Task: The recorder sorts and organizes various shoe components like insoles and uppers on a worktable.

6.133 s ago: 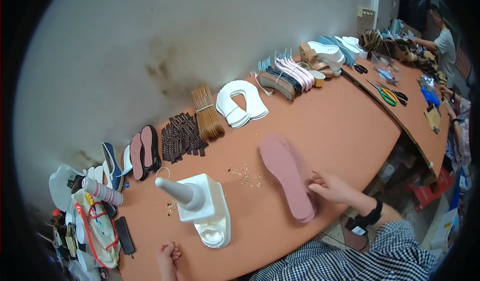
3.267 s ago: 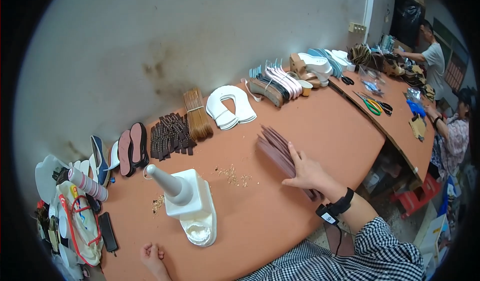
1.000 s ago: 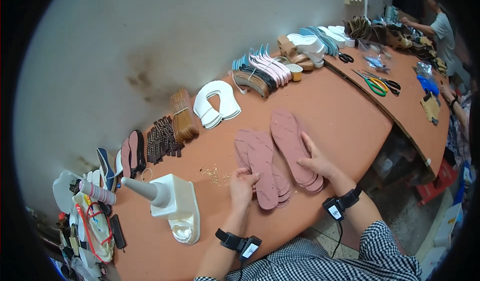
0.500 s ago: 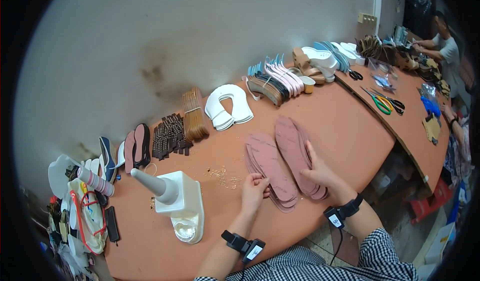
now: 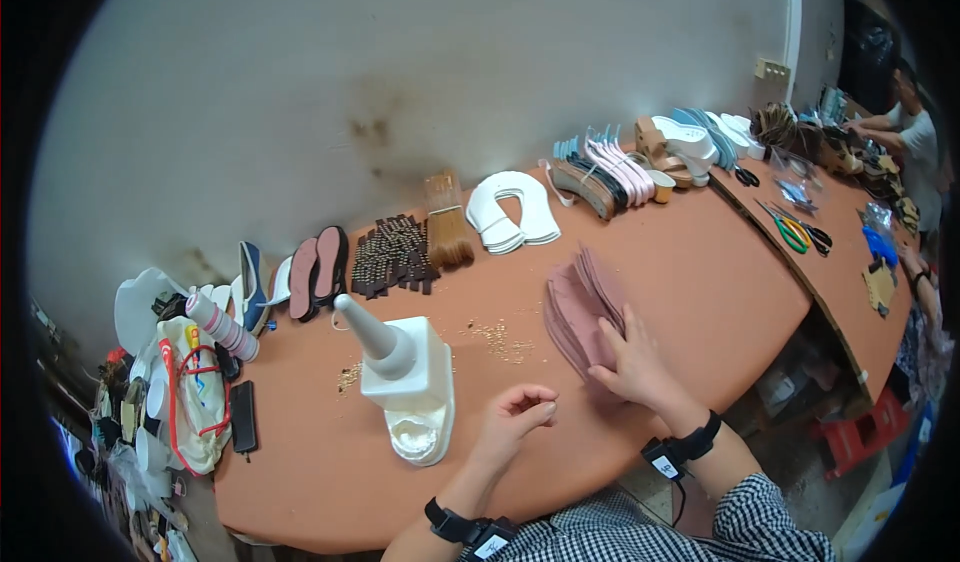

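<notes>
Pink insoles (image 5: pixel 570 317) form one thick, slightly fanned bundle on the table in front of me. My right hand (image 5: pixel 632 364) grips the bundle's right side, fingers along the far edge and thumb across the top. The near ends are partly hidden by this hand and blurred. To the left of the insoles, apart from them, my left hand (image 5: pixel 515 427) hovers over the table with fingers curled and thumb against them. Whether it pinches something small I cannot make out.
A white dispenser with a grey cone (image 5: pixel 405 367) stands left of my hands, near scattered gold bits (image 5: pixel 500 342). Along the wall lie white U-shaped pieces (image 5: pixel 485 212), strap bundles (image 5: pixel 447 227) and shoes (image 5: pixel 318 270). Scissors (image 5: pixel 815 237) lie right, near co-workers.
The two side-by-side insole stacks have come together into one bundle under my right hand. My left hand has let go of the left stack and drawn away. The view has shifted left.
</notes>
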`<move>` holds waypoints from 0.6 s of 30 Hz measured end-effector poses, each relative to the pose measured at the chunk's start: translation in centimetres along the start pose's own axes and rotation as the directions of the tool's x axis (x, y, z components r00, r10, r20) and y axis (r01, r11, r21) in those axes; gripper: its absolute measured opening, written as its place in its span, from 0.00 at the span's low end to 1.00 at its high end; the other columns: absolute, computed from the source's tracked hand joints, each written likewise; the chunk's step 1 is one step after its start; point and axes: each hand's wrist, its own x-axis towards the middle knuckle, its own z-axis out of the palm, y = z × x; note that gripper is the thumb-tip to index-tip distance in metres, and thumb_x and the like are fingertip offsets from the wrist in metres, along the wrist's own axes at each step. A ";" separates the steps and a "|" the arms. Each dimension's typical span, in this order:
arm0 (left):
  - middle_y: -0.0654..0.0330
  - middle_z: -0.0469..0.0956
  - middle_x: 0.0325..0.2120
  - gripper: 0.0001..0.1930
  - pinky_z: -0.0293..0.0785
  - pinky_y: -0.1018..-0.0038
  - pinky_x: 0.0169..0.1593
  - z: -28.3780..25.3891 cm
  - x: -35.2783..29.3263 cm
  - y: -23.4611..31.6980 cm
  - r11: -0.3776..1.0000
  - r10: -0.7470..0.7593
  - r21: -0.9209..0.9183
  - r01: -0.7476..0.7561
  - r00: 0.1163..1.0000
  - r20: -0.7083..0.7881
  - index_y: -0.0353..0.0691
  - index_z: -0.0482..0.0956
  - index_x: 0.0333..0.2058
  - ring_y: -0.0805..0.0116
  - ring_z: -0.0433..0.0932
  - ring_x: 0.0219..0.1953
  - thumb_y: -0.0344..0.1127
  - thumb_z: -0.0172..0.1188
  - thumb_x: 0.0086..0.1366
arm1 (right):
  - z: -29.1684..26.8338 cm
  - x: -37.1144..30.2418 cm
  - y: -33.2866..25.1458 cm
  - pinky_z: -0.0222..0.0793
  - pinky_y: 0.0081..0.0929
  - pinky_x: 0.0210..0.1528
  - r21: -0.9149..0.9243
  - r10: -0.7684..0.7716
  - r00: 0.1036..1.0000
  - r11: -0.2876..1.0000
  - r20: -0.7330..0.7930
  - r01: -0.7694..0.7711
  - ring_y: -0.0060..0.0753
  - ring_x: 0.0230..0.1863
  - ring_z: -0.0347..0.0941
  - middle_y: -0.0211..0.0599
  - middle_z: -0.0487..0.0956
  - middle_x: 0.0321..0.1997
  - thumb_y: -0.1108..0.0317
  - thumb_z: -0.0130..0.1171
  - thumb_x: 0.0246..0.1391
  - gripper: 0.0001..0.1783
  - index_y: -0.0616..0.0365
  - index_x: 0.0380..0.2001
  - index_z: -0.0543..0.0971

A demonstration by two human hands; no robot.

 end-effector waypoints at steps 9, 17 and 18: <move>0.58 0.66 0.26 0.08 0.66 0.72 0.29 -0.1 -7.9 11.1 0.789 0.531 -0.507 -0.347 0.801 0.276 0.41 0.71 0.37 0.69 0.66 0.22 0.31 0.52 0.57 | 1.0 -1.9 2.8 0.47 0.39 0.61 0.406 0.182 0.922 0.913 -0.341 -0.030 0.53 0.62 0.49 0.59 0.55 0.60 0.64 0.58 0.42 0.30 0.63 0.50 0.65; 0.53 0.73 0.26 0.07 0.67 0.76 0.26 7.6 -9.4 7.9 0.480 0.798 -0.877 -0.024 0.428 0.425 0.32 0.76 0.35 0.67 0.71 0.25 0.28 0.52 0.59 | 4.9 -5.0 4.5 0.54 0.35 0.58 0.616 0.262 0.889 0.787 -0.376 0.028 0.46 0.58 0.57 0.54 0.60 0.56 0.64 0.59 0.44 0.30 0.69 0.49 0.64; 0.53 0.73 0.26 0.07 0.67 0.76 0.26 7.9 -9.5 8.3 0.478 0.786 -0.878 -0.003 0.447 0.427 0.32 0.76 0.35 0.67 0.71 0.25 0.28 0.52 0.59 | 5.3 -5.2 4.9 0.55 0.31 0.57 0.744 0.359 0.865 0.668 -0.351 0.024 0.38 0.56 0.60 0.48 0.63 0.53 0.64 0.58 0.47 0.29 0.69 0.49 0.64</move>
